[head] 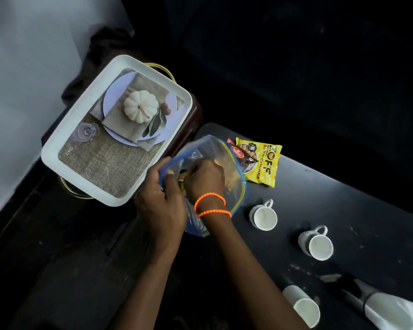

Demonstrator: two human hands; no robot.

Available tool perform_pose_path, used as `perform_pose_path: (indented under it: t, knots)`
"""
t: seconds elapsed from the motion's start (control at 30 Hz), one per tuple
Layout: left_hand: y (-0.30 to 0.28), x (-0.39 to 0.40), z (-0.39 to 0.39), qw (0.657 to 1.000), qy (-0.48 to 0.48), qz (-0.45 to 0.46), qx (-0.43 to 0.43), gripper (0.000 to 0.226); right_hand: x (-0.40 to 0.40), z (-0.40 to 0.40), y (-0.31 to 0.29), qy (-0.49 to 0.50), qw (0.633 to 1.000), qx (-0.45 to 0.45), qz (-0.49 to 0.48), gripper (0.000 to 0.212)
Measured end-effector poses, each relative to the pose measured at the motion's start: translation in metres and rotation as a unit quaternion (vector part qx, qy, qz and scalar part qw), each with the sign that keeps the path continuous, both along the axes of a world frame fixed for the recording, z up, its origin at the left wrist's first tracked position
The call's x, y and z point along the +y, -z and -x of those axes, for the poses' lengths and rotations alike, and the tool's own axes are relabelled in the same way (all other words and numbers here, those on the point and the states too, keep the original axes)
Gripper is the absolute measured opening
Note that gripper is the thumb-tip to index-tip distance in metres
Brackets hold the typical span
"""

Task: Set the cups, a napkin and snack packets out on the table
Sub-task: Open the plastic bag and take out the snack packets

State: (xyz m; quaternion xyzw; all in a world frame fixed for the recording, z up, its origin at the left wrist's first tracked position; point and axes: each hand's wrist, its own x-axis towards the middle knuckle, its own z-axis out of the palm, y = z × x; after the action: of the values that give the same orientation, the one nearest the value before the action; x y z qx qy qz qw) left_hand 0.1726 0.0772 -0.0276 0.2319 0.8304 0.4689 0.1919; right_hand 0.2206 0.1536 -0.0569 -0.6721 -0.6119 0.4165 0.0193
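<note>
My left hand [161, 203] grips the rim of a clear zip bag with a blue edge [209, 148], holding it above the table's left end. Inside the bag's mouth, my right hand [204, 179], with orange bead bracelets at the wrist, is closed among yellowish packets; what it grips is hidden. A yellow soya chunks packet [264, 163] lies on the black table [367, 210], partly under a red packet [236, 150]. Three white cups [264, 215] [316, 242] [301, 306] stand in a row on the table. A rolled white napkin [389, 308] lies at the lower right.
A white tray with a pumpkin picture [116, 129] rests on a dark stool left of the table. A pale wall [22, 67] runs along the left. The background beyond the table is dark.
</note>
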Motion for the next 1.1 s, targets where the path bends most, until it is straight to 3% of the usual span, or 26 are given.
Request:
perform_pose_path:
  t: [0.03,0.13,0.17,0.27,0.4,0.5,0.53,0.6,0.7,0.8,0.93,1.03,1.1]
  knots:
    - [0.000,0.001,0.002,1.000,0.000,0.003,0.005,0.032,-0.001,0.002,0.004,-0.008,1.000,-0.005,-0.016,0.015]
    - [-0.004,0.002,0.002,1.000,0.006,0.004,-0.016,0.031,-0.007,0.006,0.025,-0.047,0.994,-0.049,0.087,0.073]
    - [-0.005,0.001,0.001,1.000,0.015,0.002,-0.014,0.032,-0.008,0.007,0.032,-0.052,0.991,-0.058,0.108,0.081]
    - [-0.008,-0.001,-0.002,0.999,0.032,0.007,-0.015,0.033,-0.012,0.009,0.042,-0.029,0.994,-0.029,0.098,0.077]
    - [-0.006,-0.006,0.000,1.000,0.018,0.012,-0.009,0.033,-0.014,0.008,0.032,-0.058,0.998,-0.034,0.007,0.075]
    - [-0.001,-0.007,0.008,1.000,0.004,0.018,0.005,0.029,-0.017,-0.002,0.002,-0.055,0.998,0.016,-0.005,0.029]
    - [-0.002,-0.007,0.011,1.000,-0.004,0.016,0.000,0.030,-0.020,-0.009,-0.008,-0.052,0.998,0.025,0.007,0.023]
    - [-0.007,-0.009,0.015,1.000,-0.004,-0.003,-0.005,0.032,-0.025,-0.032,-0.034,-0.057,0.998,0.007,-0.003,0.030]
    - [-0.017,-0.008,0.013,0.998,0.058,-0.022,0.011,0.032,-0.037,-0.060,-0.069,-0.102,0.995,-0.019,0.001,0.064]
    - [-0.018,-0.001,0.009,0.996,0.083,-0.016,0.011,0.027,-0.034,-0.061,-0.060,0.030,0.997,0.060,-0.026,0.038]
    - [-0.010,0.007,0.007,0.997,0.072,0.023,-0.009,0.023,-0.017,-0.034,-0.003,0.008,0.996,0.019,0.081,0.059]
    - [-0.002,0.006,0.005,0.997,0.065,0.045,-0.011,0.024,-0.018,-0.009,0.027,0.058,0.994,0.031,0.083,0.056]
    - [0.001,0.003,0.004,0.996,0.072,0.044,-0.004,0.024,-0.023,0.006,0.040,0.019,0.995,-0.013,0.096,0.055]
